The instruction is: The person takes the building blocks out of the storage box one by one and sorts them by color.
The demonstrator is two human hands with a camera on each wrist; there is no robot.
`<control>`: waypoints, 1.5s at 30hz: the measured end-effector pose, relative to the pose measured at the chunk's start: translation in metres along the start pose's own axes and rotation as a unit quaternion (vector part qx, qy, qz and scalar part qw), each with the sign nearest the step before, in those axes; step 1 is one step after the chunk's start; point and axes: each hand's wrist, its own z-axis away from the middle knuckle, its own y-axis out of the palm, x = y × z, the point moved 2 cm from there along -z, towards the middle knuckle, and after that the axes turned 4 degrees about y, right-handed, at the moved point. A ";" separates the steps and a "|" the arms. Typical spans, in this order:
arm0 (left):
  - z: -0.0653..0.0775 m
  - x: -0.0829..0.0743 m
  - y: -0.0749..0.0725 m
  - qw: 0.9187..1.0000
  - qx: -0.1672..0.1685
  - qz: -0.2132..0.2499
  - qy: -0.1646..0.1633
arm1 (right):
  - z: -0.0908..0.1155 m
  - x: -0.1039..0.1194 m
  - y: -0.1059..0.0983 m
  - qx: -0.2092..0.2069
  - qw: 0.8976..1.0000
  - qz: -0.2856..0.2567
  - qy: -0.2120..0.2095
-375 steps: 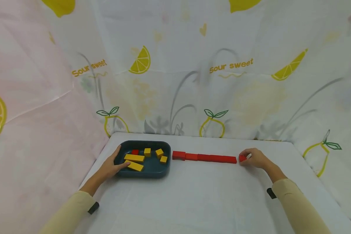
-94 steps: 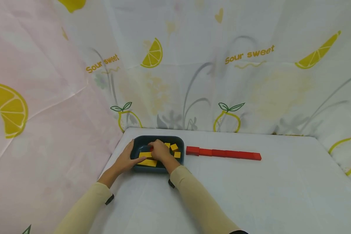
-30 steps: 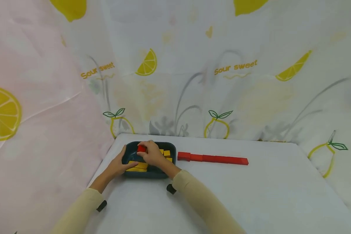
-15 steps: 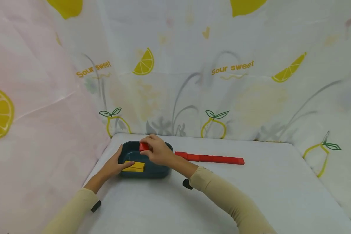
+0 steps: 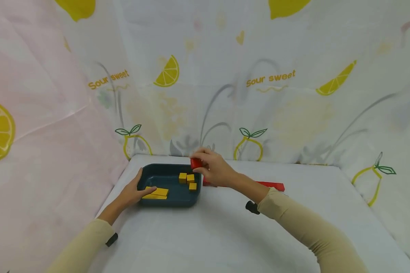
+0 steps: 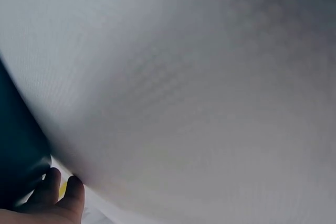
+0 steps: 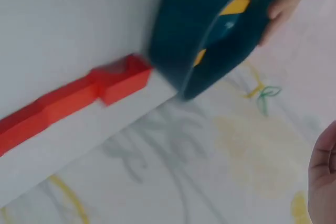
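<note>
- The right hand (image 5: 218,170) has moved to the right, taking a red block (image 5: 196,163) from over the middle of the tray (image 5: 167,203) to its right end.
- That hand is closed to a small pinch, with the block between the thumb and fingertips. The block is small, so a pinch likely suits it best.
- The left hand (image 5: 130,194) holds the tray's left end, thumb over the edge and fingers outside. I think that keeps the tray from sliding.
- Two long yellow blocks (image 5: 162,192) lie in the tray, right under the left thumb.
- Three yellow cubes (image 5: 193,186) sit in the tray too, below and near the right hand's fingertips.
- A red row (image 5: 270,185) lies on the bench (image 5: 191,239). One end is under the right hand, just beside the tray; the other pokes out past the wrist. The hand hides its middle, and its blocks seem lined up end to end.
</note>
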 end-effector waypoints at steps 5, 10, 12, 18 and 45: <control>-0.003 -0.002 0.001 1.000 -0.007 -0.001 0.001 | 0.022 -0.034 -0.028 -0.009 0.998 0.019 0.054; 0.003 0.000 0.006 1.000 0.002 -0.004 -0.004 | 0.058 -0.066 -0.041 -0.013 0.993 0.046 0.110; 0.010 0.003 0.009 1.000 0.008 -0.011 -0.011 | 0.074 -0.075 -0.042 -0.005 0.990 0.056 0.127; 0.022 0.008 0.012 1.000 0.011 -0.013 -0.017 | 0.110 -0.095 -0.050 0.006 0.986 0.073 0.152; 0.000 -0.002 -0.001 1.000 -0.010 -0.009 0.001 | 0.174 -0.171 -0.116 0.023 0.956 0.140 0.256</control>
